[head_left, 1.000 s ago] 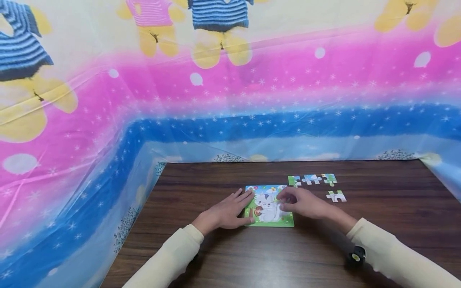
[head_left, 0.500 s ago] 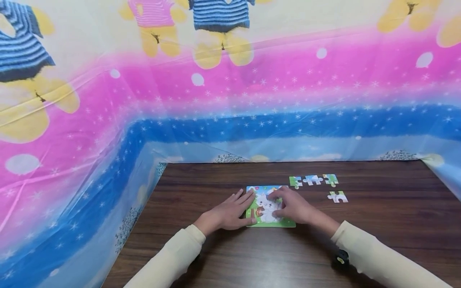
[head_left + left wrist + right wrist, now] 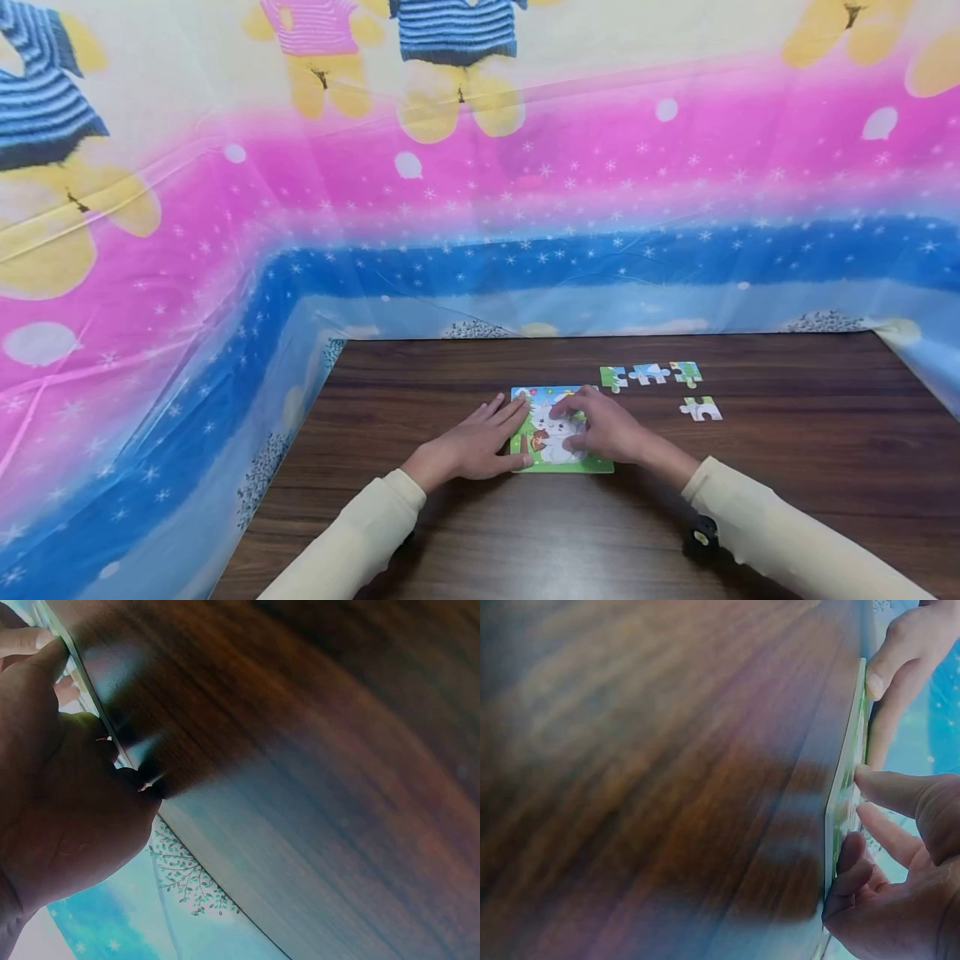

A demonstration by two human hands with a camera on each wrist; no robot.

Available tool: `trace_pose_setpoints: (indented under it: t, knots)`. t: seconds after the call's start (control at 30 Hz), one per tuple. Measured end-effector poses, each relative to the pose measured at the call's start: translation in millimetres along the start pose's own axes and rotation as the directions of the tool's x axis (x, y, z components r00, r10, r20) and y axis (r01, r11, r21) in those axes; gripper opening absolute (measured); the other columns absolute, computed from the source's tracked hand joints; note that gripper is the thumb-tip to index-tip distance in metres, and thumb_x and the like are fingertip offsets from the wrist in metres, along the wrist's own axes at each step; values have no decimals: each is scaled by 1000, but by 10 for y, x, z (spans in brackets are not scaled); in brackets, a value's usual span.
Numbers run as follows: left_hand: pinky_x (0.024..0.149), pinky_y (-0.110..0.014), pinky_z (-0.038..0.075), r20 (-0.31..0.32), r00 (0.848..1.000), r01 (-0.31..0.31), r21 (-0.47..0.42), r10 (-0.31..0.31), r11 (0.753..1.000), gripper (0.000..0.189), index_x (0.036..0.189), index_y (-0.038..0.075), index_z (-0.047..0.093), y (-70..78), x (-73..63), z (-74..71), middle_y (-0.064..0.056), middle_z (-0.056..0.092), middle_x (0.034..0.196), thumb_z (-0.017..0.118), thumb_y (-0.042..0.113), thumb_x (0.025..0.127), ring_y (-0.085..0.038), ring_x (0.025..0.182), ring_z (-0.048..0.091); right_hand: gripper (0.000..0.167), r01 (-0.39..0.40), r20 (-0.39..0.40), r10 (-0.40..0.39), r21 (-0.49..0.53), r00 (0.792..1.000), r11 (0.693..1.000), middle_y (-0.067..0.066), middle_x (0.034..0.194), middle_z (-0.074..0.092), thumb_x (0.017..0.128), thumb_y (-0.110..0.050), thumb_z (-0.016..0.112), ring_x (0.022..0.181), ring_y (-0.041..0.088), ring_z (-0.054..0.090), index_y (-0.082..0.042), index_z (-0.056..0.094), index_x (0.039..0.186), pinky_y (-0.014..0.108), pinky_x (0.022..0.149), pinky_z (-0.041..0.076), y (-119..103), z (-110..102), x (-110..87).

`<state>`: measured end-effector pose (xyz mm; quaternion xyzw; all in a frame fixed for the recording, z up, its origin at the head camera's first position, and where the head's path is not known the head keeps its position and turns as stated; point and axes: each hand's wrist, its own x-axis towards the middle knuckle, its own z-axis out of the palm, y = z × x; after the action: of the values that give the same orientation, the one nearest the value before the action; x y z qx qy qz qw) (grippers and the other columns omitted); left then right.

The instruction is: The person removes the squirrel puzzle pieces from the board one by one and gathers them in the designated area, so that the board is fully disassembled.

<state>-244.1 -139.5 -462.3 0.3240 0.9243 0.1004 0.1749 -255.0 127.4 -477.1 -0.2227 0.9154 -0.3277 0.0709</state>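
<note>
A square puzzle board (image 3: 570, 467) with a white cartoon squirrel lies flat on the table. My left hand (image 3: 480, 442) rests on its left edge, fingers extended, the thumb near the lower corner. Over the middle and right of the picture is my right hand (image 3: 611, 429), its thumb and index fingertips on the squirrel, set apart. The right wrist view shows the right hand (image 3: 907, 877) with thumb and fingertips against the board's face (image 3: 844, 795) and the other fingers bent. In the left wrist view, my left hand (image 3: 67, 802) lies along the board's edge.
Three loose puzzle pieces (image 3: 648, 374) sit in a row beyond the board's upper right. Another puzzle piece (image 3: 701, 408) lies nearer, to their right. Behind the dark wooden table (image 3: 420, 367) hangs a patterned pink and blue cloth (image 3: 480, 258).
My right hand has moved left, from the board's right side to over the squirrel, and has barely moved in the last half second. The left hand stays in place.
</note>
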Motion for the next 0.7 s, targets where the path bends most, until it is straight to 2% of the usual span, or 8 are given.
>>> trace_pose_setpoints:
  t: [0.07,0.3,0.53,0.7]
  knots:
    - [136,-53,13,5,1000,6,-12,-6,1000,83,172,18,11,3,-11,-6,-2,5,181,45,59,109,-32,168,2,44,10,0,-10,4,1000,1000,12,119,63,86,-15,87,93,19,61,-14,73,127,33,76,53,7,12,5]
    - [136,-53,13,5,1000,6,-12,-6,1000,84,172,18,10,-9,-11,0,-2,5,181,44,60,109,-33,168,1,54,-14,15,14,10,1000,1000,14,119,64,82,-14,89,96,21,61,-13,68,132,36,79,52,13,-4,54]
    - [136,-53,13,1,1000,6,-10,-6,1000,84,172,18,10,-11,2,-2,-2,4,181,45,60,109,-33,168,1,53,-11,36,11,11,999,1000,15,121,64,85,-15,87,100,22,61,-12,66,134,37,82,52,17,-24,71]
    - [136,-53,13,1,1000,4,-9,-4,1000,83,172,18,10,-2,0,2,-2,4,181,45,59,109,-33,168,1,58,-13,44,13,-4,999,1000,15,122,64,86,-18,87,98,21,61,-9,64,139,37,83,52,24,-22,70]
